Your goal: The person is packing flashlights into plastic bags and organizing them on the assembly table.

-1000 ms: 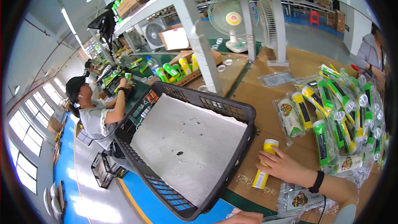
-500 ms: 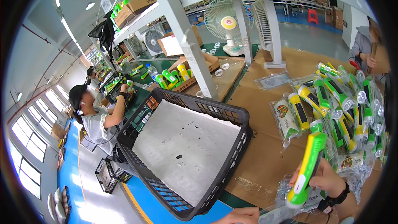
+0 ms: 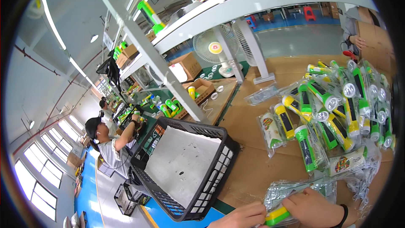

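Both hands met at the near edge of the table (image 3: 253, 160): the right hand (image 3: 314, 209) closed its grip over a yellow-and-green flashlight (image 3: 277, 216) going into a clear plastic bag (image 3: 295, 190), while the left hand (image 3: 240, 217) pinched its end. It looked light and rigid; the film seemed slippery, so holding the barrel suited best. Bagged flashlights (image 3: 333, 109) were heaped beyond, a black crate (image 3: 185, 169) to the left.

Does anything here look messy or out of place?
Mostly the bagged flashlights: they lie in a loose, overlapping heap on the cardboard-covered table, pointing every way. The black crate hangs past the table edge, its white liner sheet speckled with dark spots.
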Demonstrator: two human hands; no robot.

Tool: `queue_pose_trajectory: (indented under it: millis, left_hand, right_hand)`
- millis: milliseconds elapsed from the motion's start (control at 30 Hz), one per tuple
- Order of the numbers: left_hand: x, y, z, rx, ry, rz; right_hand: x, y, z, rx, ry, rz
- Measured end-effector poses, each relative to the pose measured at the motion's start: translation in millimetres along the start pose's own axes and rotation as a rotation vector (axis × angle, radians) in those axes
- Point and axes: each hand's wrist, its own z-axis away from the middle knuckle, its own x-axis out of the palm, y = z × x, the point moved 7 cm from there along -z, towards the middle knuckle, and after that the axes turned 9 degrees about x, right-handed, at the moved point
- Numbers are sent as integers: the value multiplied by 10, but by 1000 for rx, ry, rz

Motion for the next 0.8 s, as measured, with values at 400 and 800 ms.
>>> queue_pose_trajectory:
  millis: [400,800]
  left_hand:
    - [274,-521,-275,-130,-132,-317]
    - [472,-880,259,-420,248,-166]
  right_hand:
    - [-946,598,1089,449,494,71]
    - [281,1679,2144,1093,321,450]
